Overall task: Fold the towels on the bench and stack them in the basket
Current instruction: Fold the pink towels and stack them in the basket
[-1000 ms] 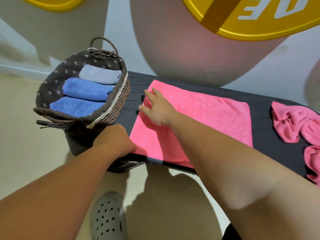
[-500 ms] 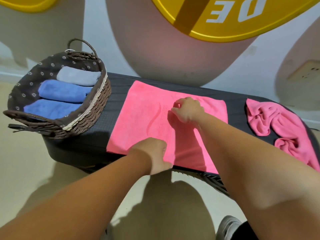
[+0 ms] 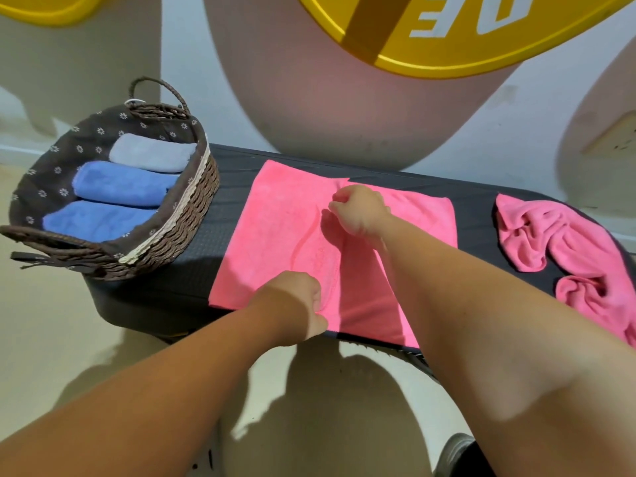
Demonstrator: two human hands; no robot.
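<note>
A pink towel (image 3: 275, 232) lies spread flat on the dark bench (image 3: 206, 256). My left hand (image 3: 296, 304) pinches its near edge around the middle. At the far edge my right hand (image 3: 358, 210) is closed on the cloth, and a curved ridge runs between the two hands. The wicker basket (image 3: 182, 232) with a dark flowered lining sits on the bench's left end. It holds two folded blue towels (image 3: 120, 184) and a grey one (image 3: 151, 154). Crumpled pink towels (image 3: 564, 242) lie at the bench's right end.
A wall with large yellow and pale shapes (image 3: 447, 39) rises right behind the bench. Beige floor (image 3: 44, 321) lies to the left and in front. The toe of a grey shoe (image 3: 457, 445) shows at the bottom right.
Both hands left the towel's left edge, moved right to its middle and closed on it, raising a ridge in the cloth. The camera panned right, then back a little.
</note>
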